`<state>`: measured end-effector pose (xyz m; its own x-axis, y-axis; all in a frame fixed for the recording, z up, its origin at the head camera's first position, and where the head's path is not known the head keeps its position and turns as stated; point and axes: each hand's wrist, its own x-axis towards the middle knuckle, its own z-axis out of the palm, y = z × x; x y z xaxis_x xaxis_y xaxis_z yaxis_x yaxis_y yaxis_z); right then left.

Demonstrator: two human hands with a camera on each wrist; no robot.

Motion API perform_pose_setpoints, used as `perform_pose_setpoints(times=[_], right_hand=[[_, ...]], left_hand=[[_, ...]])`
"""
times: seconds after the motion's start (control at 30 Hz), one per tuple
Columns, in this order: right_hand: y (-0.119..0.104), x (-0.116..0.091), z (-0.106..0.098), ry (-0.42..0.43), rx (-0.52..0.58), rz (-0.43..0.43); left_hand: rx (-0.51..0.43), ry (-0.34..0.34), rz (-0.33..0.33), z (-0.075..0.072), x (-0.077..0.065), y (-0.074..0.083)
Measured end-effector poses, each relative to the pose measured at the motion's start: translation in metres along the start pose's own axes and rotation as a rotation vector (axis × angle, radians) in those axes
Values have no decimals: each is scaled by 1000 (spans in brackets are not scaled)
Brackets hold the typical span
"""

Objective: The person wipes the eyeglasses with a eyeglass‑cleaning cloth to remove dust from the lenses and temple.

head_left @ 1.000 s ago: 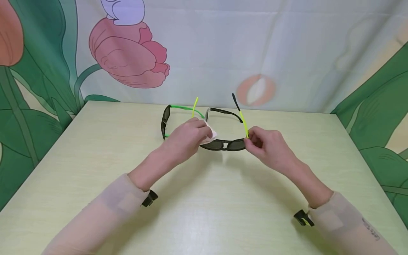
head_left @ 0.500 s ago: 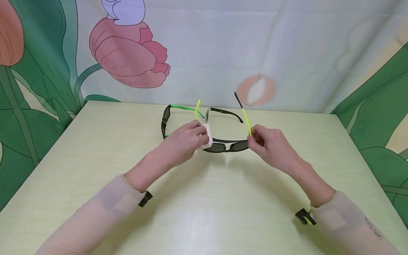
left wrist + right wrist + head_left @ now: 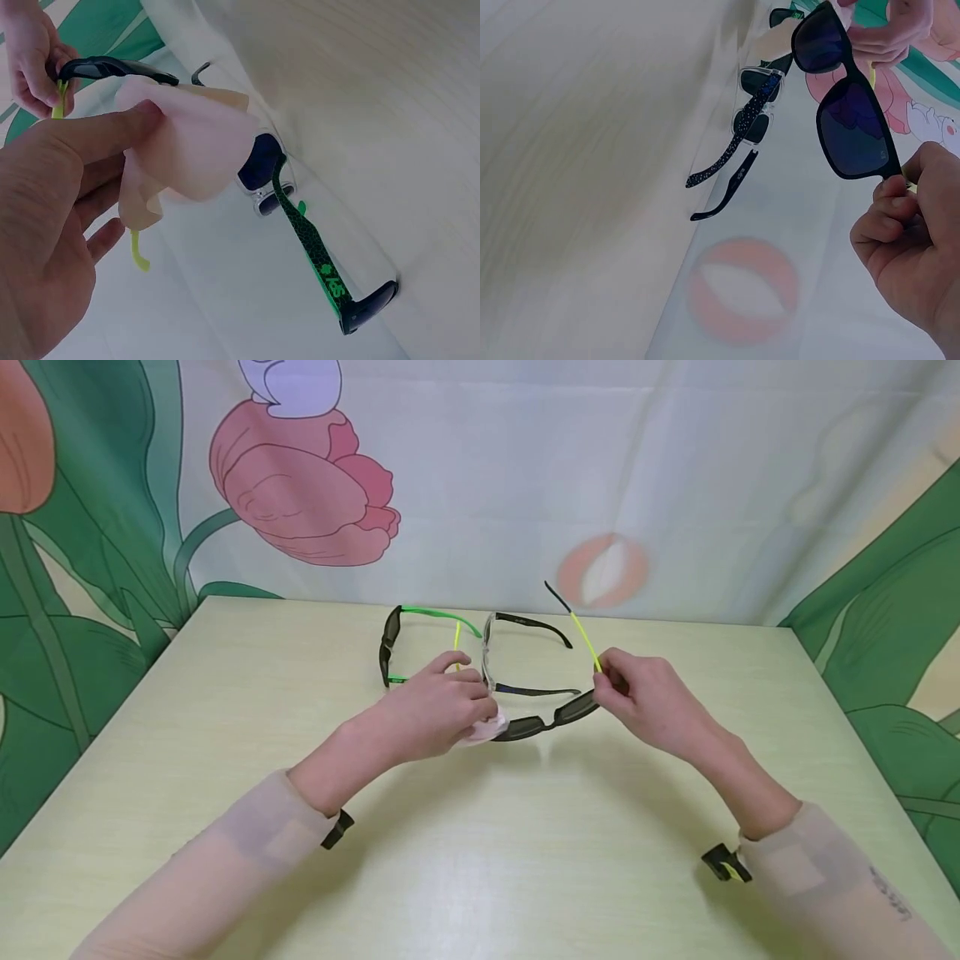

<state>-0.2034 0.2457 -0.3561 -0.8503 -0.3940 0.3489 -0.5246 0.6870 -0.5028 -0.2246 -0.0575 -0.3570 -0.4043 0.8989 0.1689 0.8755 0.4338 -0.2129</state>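
My right hand (image 3: 652, 702) pinches black sunglasses (image 3: 577, 707) with yellow temples at their right hinge and holds them up over the table. In the right wrist view both dark lenses (image 3: 853, 131) face the camera. My left hand (image 3: 431, 708) holds a thin pale pink cloth (image 3: 486, 728) around the other end of these sunglasses. In the left wrist view the thumb lies on the cloth (image 3: 206, 142), which hides that end. One yellow temple is partly behind my left hand.
Behind the hands, sunglasses with green temples (image 3: 392, 631) stand at the left on the pale table (image 3: 480, 860). Beside them are clear-framed sunglasses (image 3: 528, 622) with dark temples. A curtain with printed flowers (image 3: 307, 485) hangs along the back edge.
The yellow-templed sunglasses have tilted, their left end coming lower and nearer. My left hand has moved slightly down with the cloth; my right hand has shifted a little right.
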Motion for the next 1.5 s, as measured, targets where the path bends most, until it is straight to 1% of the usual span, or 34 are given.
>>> perform_pose_setpoints(times=[0.1,0.2,0.43,0.53,0.67,0.77,0.9,0.93,1.0,1.07,1.1,1.2,1.27,1.3,1.37,1.5], right_hand=[[1,0,-3,-5,4,21],[2,0,-5,-2,12,43],[6,1,-6,30,25,84],[7,2,-8,46,30,94],[9,3,-10,68,32,104],[10,4,-11,79,37,106],[9,5,-11,95,41,108],[8,5,-11,102,35,98],[6,5,-11,116,25,52],[4,3,-11,118,13,-33],[2,2,-12,110,6,-89],[-4,0,-12,48,-37,-251],[-7,-1,-11,-4,-92,-331],[-8,-1,-11,-29,-124,-356],[-10,-2,-10,-75,-180,-376],[-13,-1,-9,-144,-236,-365]], left_hand=[[10,29,32,-1,0,4],[41,68,69,-1,1,8],[113,86,162,-3,2,17],[126,112,191,-5,2,20],[120,185,226,-7,1,22],[98,237,240,-9,1,23],[28,291,216,-10,2,24],[9,306,204,-10,2,24],[-29,339,184,-10,3,24],[-59,368,169,-9,3,23],[-69,378,163,-8,3,23],[-105,389,146,-7,4,22],[-128,389,133,-6,4,21],[-139,390,129,-6,4,21],[-157,390,122,-6,4,21],[-172,393,120,-6,4,22]])
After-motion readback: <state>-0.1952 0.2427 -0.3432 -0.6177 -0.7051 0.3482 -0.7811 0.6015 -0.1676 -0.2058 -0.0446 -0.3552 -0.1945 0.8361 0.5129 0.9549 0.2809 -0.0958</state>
